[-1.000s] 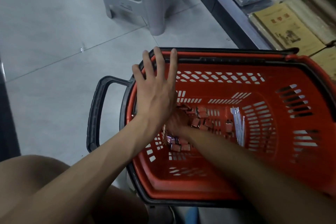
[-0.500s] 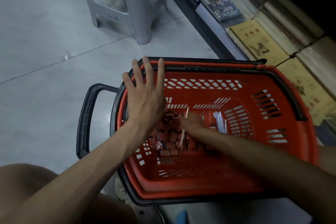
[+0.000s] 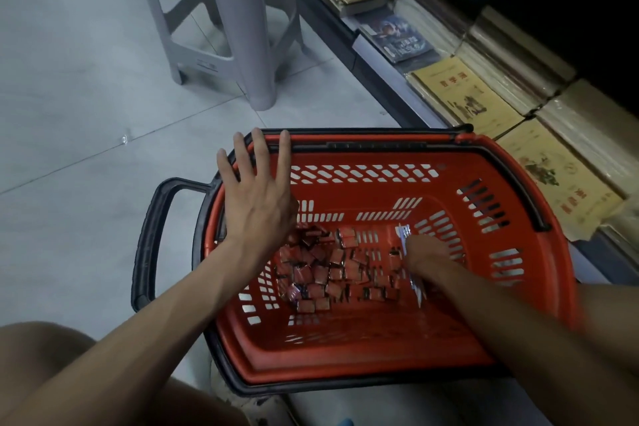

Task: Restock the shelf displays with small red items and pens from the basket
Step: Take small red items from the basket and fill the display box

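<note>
A red plastic basket (image 3: 380, 149) with a black rim stands on the floor in front of me. On its bottom lie several small red items (image 3: 318, 273) in a loose heap. A bundle of pale pens (image 3: 404, 233) lies to their right. My left hand (image 3: 257, 204) hovers flat over the basket's left rim, fingers straight and spread. My right hand (image 3: 423, 254) is down inside the basket on the pens, fingers curled round them; pen ends stick out above and below the hand.
The basket's black pull handle (image 3: 152, 235) juts out to the left. A grey plastic stool (image 3: 242, 28) stands on the tiled floor behind. Along the right runs a low shelf with yellow booklets (image 3: 460, 93) and a dark book (image 3: 397, 36). My knee (image 3: 52, 356) is at bottom left.
My right hand has moved right, from the heap of red items to the pens. My left hand has stayed spread over the left rim. The view has tilted up.
</note>
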The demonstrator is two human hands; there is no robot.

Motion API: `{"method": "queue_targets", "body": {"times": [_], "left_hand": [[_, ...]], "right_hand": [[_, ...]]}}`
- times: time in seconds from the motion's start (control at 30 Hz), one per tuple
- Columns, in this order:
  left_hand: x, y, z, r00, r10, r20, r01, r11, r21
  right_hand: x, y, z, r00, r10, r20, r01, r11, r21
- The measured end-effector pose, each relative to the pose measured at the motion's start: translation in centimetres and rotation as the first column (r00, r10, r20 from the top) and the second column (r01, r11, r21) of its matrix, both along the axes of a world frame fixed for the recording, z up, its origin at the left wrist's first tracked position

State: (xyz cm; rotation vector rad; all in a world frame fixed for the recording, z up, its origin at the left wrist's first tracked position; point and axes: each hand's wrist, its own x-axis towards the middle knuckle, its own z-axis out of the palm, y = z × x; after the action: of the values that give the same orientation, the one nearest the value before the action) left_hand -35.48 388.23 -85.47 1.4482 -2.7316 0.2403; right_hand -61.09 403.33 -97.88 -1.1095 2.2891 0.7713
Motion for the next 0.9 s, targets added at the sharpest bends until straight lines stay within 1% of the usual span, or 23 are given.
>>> {"method": "queue_targets", "body": {"times": [0.03,0.1,0.17,0.23,0.33,0.4,0.47,0.53,0.63,0.8,0.83,0.9], "left_hand": [[0.0,0.0,0.0,1.000,-0.004,-0.004,0.004,1.000,-0.002],[-0.2,0.2,0.2,0.998,-0.061,-0.014,0.061,0.998,-0.010],[-0.6,0.8,0.2,0.983,-0.186,0.003,0.186,0.983,0.001],[-1.2,2.0,-0.1,0.940,-0.339,0.035,0.337,0.940,0.056],[-2.8,4.6,-1.0,0.833,-0.550,0.067,0.522,0.820,0.235],[-4.4,6.0,-2.1,0.722,-0.682,0.117,0.609,0.706,0.361],[-6.4,7.1,-3.8,0.607,-0.776,0.173,0.644,0.607,0.466],[-8.8,7.8,-6.0,0.529,-0.815,0.236,0.646,0.567,0.511],[-11.8,8.5,-9.8,0.456,-0.837,0.302,0.643,0.545,0.538],[-13.9,8.6,-16.1,0.332,-0.874,0.354,0.656,0.484,0.580],[-14.1,8.7,-17.1,0.319,-0.881,0.350,0.661,0.471,0.584],[-14.7,9.1,-18.4,0.315,-0.898,0.309,0.712,0.438,0.548]], "right_hand": [[0.0,-0.1,0.2,0.998,0.065,0.003,-0.065,0.998,0.016],[-0.5,-0.2,1.6,0.979,0.195,0.061,-0.198,0.978,0.060],[-1.1,-0.1,4.3,0.940,0.302,0.161,-0.318,0.945,0.082],[-1.7,0.5,7.6,0.888,0.403,0.220,-0.427,0.901,0.077],[-2.7,2.4,12.0,0.804,0.559,0.201,-0.572,0.820,0.008],[-3.3,3.9,14.4,0.763,0.621,0.180,-0.626,0.779,-0.035],[-3.7,5.0,16.2,0.730,0.660,0.176,-0.667,0.745,-0.025],[-3.9,5.9,17.5,0.683,0.716,0.141,-0.717,0.695,-0.056],[-5.1,6.6,18.6,0.614,0.784,0.098,-0.780,0.621,-0.081],[-9.7,7.4,17.2,0.529,0.848,-0.043,-0.820,0.497,-0.285],[-10.3,7.7,16.5,0.525,0.849,-0.050,-0.815,0.486,-0.315],[-10.7,7.9,15.7,0.547,0.837,0.001,-0.775,0.507,-0.377]]}}
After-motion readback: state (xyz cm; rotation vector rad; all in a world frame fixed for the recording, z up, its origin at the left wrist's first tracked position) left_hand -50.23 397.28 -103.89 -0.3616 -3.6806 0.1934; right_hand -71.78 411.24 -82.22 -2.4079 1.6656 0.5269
